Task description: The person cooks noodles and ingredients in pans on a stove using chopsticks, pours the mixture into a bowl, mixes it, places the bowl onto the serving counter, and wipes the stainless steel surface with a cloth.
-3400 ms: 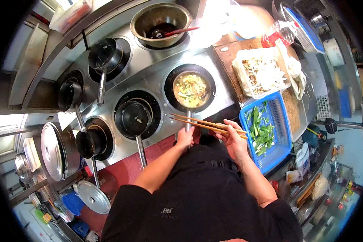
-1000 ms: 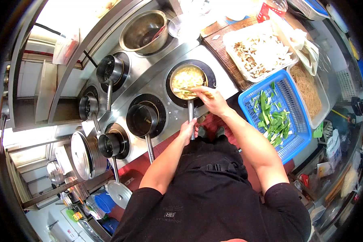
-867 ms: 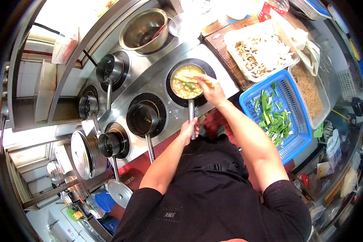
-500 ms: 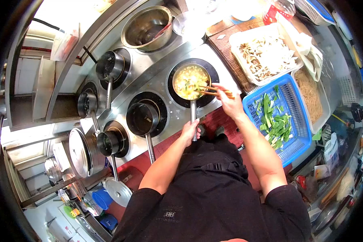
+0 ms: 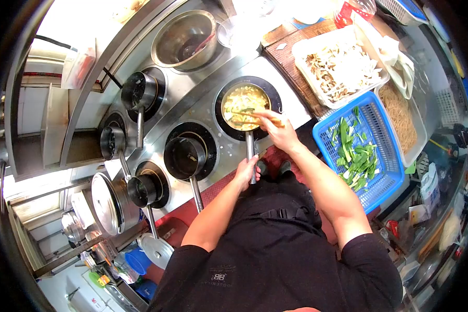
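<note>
A long-handled saucepan [image 5: 250,140] stands on the nearest right burner, holding a yellowish soupy food [image 5: 246,101] with bits of green. My left hand [image 5: 247,170] is closed around the end of its metal handle. Over the pan's right rim, my right hand [image 5: 277,128] grips a pair of chopsticks [image 5: 267,120], whose tips dip into the food. A second saucepan [image 5: 184,157] sits on the burner to the left, dark inside. To the right of my right arm is a blue plastic basket [image 5: 395,171] with cut leafy greens [image 5: 359,161].
Several more small pots [image 5: 139,89] stand on burners to the left. A large steel bowl [image 5: 184,39] is at the back. On the right are a tub of sliced mushrooms [image 5: 340,73] and a container of noodles [image 5: 399,122]. A lidded stockpot [image 5: 106,203] stands at far left.
My right hand has moved left with the chopsticks, whose tips now reach farther across the pan. My left hand keeps its hold on the handle. The view has shifted slightly.
</note>
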Tool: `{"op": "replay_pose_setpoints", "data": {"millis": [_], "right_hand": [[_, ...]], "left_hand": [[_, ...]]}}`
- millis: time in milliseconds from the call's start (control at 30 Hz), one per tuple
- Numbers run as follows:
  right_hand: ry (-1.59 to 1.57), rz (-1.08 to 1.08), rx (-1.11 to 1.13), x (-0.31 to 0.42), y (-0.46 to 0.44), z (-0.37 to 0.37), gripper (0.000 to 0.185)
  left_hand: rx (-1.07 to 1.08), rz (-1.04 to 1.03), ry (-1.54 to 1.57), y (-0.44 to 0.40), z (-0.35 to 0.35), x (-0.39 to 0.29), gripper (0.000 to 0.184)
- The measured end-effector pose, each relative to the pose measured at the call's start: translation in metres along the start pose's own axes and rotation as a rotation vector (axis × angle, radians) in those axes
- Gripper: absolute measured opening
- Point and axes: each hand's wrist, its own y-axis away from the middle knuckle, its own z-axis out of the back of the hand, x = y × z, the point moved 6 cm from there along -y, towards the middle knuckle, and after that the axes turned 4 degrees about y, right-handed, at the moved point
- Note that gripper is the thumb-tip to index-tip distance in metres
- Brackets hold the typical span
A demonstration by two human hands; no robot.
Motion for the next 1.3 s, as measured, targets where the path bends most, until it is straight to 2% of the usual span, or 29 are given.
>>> {"op": "replay_pose_setpoints", "data": {"millis": [33, 100, 167, 233, 300, 367, 400, 467, 500, 567, 633, 700, 833, 900, 1000, 1033, 1133, 1200, 1300], "right_hand": [[0.097, -0.058, 0.090, 0.002, 0.008, 0.004, 0.022], [0.170, -0.123, 0.054, 0.010, 0.016, 0.030, 0.024], [0.045, -0.173, -0.059, 0.020, 0.014, 0.055, 0.025], [0.043, -0.093, -0.103, 0.037, 0.004, 0.055, 0.026], [0.127, -0.017, -0.054, 0.033, -0.013, 0.034, 0.024], [0.222, 0.170, -0.012, 0.027, -0.031, 0.011, 0.023], [0.219, 0.169, -0.020, 0.021, -0.039, 0.006, 0.023], [0.338, 0.310, -0.069, 0.024, -0.051, 0.002, 0.021], [0.422, 0.266, -0.117, 0.022, -0.055, 0.013, 0.021], [0.352, 0.149, -0.180, 0.026, -0.047, 0.040, 0.022], [0.378, 0.030, -0.129, 0.036, -0.034, 0.055, 0.023], [0.508, 0.067, -0.060, 0.051, -0.014, 0.051, 0.023], [0.236, -0.053, 0.014, 0.023, -0.010, 0.022, 0.024], [0.080, -0.005, -0.146, 0.017, -0.015, 0.025, 0.023], [-0.108, 0.046, -0.240, 0.000, -0.019, 0.024, 0.023], [0.092, 0.096, -0.159, -0.003, -0.019, 0.021, 0.026], [0.006, 0.005, -0.036, -0.009, 0.000, 0.012, 0.026], [0.151, -0.097, 0.134, 0.003, 0.013, 0.021, 0.026], [0.041, -0.158, -0.016, 0.013, 0.014, 0.064, 0.025]], "left_hand": [[-0.006, 0.008, -0.002, 0.001, 0.000, 0.000, 0.038], [-0.012, 0.016, 0.003, 0.001, 0.001, 0.000, 0.038], [-0.016, 0.016, 0.003, 0.000, 0.002, 0.001, 0.038], [-0.018, 0.015, 0.004, 0.001, 0.001, 0.001, 0.038], [-0.017, 0.012, -0.005, 0.000, 0.000, 0.000, 0.038], [-0.002, 0.015, -0.011, -0.002, 0.001, 0.002, 0.038], [0.000, 0.017, -0.019, -0.002, 0.001, 0.003, 0.038], [-0.011, 0.014, 0.001, -0.001, 0.001, 0.003, 0.038], [-0.010, 0.014, -0.001, -0.001, 0.001, 0.002, 0.038], [-0.001, 0.006, 0.008, -0.001, 0.001, 0.002, 0.038], [-0.005, 0.005, 0.016, -0.002, 0.000, 0.001, 0.038], [-0.009, 0.012, 0.014, -0.001, 0.001, 0.003, 0.038], [-0.006, 0.008, -0.009, 0.000, 0.000, 0.000, 0.037], [-0.010, 0.013, -0.020, 0.000, -0.001, 0.000, 0.037], [0.000, 0.002, -0.004, -0.001, 0.000, 0.002, 0.036], [0.010, 0.003, 0.011, -0.003, 0.000, 0.003, 0.035], [0.012, 0.008, 0.024, -0.002, 0.000, 0.002, 0.034], [0.005, 0.009, 0.026, -0.001, 0.000, 0.001, 0.034], [0.006, 0.004, 0.033, -0.002, 0.000, 0.003, 0.034]]}}
